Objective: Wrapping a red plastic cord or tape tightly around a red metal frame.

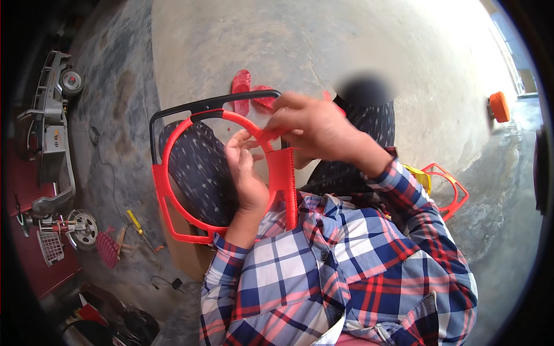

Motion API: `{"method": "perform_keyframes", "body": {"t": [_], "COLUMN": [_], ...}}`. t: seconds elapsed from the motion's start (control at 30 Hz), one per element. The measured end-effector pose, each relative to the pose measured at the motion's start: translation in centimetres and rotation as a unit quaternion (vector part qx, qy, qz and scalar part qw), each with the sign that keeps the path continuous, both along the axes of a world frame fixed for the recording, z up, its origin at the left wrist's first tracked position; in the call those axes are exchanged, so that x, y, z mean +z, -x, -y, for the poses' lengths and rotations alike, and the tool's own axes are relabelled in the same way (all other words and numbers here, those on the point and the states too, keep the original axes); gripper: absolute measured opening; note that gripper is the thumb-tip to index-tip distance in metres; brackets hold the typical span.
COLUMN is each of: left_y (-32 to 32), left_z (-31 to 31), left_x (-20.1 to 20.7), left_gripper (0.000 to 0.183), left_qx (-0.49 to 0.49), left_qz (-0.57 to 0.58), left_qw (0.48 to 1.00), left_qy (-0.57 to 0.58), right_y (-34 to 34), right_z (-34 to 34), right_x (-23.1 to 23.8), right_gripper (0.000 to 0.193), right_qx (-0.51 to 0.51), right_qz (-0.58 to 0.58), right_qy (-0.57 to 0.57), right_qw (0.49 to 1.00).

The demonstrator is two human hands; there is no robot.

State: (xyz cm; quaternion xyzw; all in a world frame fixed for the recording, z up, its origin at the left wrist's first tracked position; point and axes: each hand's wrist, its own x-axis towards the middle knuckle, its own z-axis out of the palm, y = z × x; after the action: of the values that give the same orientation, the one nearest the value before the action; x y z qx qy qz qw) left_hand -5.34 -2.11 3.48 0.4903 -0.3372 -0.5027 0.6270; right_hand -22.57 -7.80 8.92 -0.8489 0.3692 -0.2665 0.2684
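A red plastic frame (162, 190) with a large round opening and a black handle-like bar (190, 107) along its far side leans on my lap. My left hand (248, 181) reaches up through the opening, its fingers bent and fingertips at the ring's inner edge near the upper right. Just above that spot is my right hand (320, 124), its fingers curled inward over the ring and smeared by motion. Whatever may be between the right fingertips is too blurred to make out.
Red slippers (241, 92) lie on the concrete floor beyond the frame. Another red frame piece (456, 193) rests beside a yellow item (420, 177) at my right. A yellow-handled screwdriver (135, 224) and a grey toy vehicle (55, 138) are at left. Farther right is an orange object (499, 107).
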Motion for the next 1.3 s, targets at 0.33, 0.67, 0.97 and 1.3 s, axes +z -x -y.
{"method": "perform_keyframes", "body": {"t": [0.33, 0.67, 0.97, 1.3], "left_y": [-1.7, -1.9, -2.3, -1.3], "left_z": [-0.2, 0.4, 0.4, 0.9], "left_x": [-2.2, -2.9, -2.9, 0.0], "left_gripper": [0.032, 0.037, 0.029, 0.035], "left_qx": [-0.068, -0.13, -0.148, -0.117], "left_qz": [-0.08, -0.216, -0.278, -0.29], "left_qw": [0.982, 0.941, 0.921, 0.929], "left_qy": [-0.158, -0.224, -0.231, -0.196], "right_y": [1.5, 0.0, 4.9, 7.0], "right_z": [-0.5, -2.8, -2.0, -0.2], "right_x": [-6.2, -7.8, -9.3, -6.3], "right_gripper": [0.03, 0.034, 0.019, 0.022], "right_qx": [-0.187, -0.106, -0.142, -0.042], "right_qz": [0.078, 0.062, 0.471, 0.672], "right_qy": [0.019, -0.207, -0.506, -0.436], "right_qw": [0.979, 0.971, 0.709, 0.597]}}
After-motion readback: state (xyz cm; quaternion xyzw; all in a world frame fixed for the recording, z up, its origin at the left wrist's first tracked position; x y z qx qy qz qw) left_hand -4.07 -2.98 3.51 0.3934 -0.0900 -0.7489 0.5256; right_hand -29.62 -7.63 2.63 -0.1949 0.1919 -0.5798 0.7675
